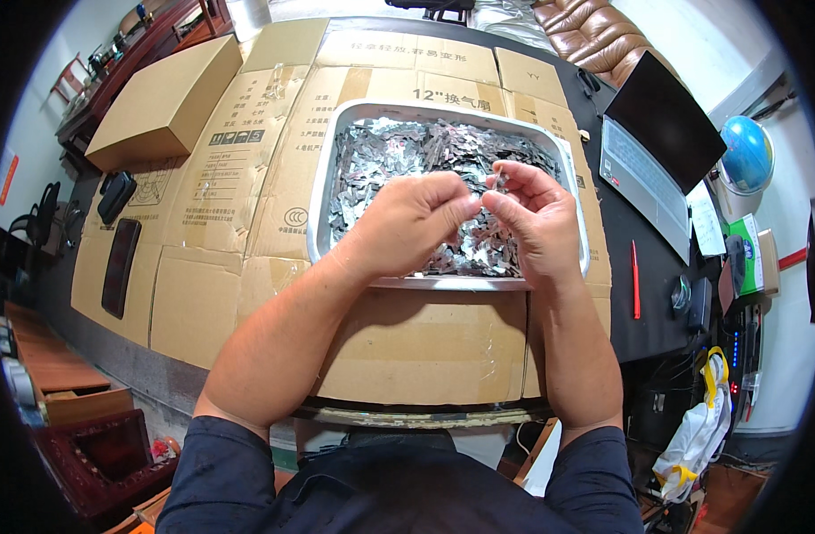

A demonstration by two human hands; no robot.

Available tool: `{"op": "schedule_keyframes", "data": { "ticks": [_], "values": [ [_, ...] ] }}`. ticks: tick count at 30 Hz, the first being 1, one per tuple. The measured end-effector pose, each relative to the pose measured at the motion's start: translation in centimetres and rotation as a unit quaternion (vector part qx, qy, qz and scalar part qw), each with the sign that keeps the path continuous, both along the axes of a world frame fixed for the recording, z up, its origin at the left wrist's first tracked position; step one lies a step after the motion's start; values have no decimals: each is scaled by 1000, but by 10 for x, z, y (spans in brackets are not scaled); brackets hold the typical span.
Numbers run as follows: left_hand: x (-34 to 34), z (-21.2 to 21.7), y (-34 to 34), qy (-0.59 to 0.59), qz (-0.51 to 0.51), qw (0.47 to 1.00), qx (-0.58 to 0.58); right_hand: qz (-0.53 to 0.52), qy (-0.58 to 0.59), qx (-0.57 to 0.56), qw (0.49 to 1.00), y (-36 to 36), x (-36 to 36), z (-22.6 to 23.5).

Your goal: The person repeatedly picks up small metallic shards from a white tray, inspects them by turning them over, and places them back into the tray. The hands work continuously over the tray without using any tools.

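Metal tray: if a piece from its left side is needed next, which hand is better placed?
Probably the left hand: it is nearer to the left side of the metal tray, while the right hand is farther right.

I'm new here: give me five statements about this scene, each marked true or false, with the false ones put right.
1. The left hand and right hand are close together over the metal tray. True.
2. The tray holds only clear water. False: it holds many small dark and silvery pieces.
3. The laptop stands open to the right of the tray. True.
4. The red pen lies left of the tray. False: the red pen lies to its right.
5. A smartphone lies on the flattened cardboard. True.
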State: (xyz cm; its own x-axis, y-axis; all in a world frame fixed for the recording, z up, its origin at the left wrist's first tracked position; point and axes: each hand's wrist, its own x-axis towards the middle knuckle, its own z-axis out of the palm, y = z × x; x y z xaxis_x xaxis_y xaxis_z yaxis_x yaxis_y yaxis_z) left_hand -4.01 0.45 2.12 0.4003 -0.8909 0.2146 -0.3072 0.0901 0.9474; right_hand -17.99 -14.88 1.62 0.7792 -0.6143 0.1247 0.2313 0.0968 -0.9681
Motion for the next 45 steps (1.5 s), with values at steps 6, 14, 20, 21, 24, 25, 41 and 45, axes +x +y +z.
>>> {"op": "schedule_keyframes", "data": {
  "ticks": [6,14,20,21,24,25,41,45],
  "values": [
    [13,-7,-5,187,38,980,-61,-34,49,-229,972,1,-1,-1],
    [14,-9,-1,362,-74,929,7,-27,15,-412,911,9,0,-5],
    [18,-11,-3,368,-60,927,37,-21,23,-448,894,11,-2,-2],
    [19,-11,-3,365,-61,928,39,-24,21,-457,889,11,-3,-2],
    [21,-11,-1,358,-62,930,53,-21,-1,-477,878,12,-3,-2],
    [22,-10,-1,358,-68,930,55,-19,-12,-483,875,12,-3,-3],
    [25,-9,3,395,-111,911,34,25,-75,-453,888,11,-4,0],
    [30,-8,8,393,-153,906,45,52,-95,-464,879,12,-5,3]
  ]
}}
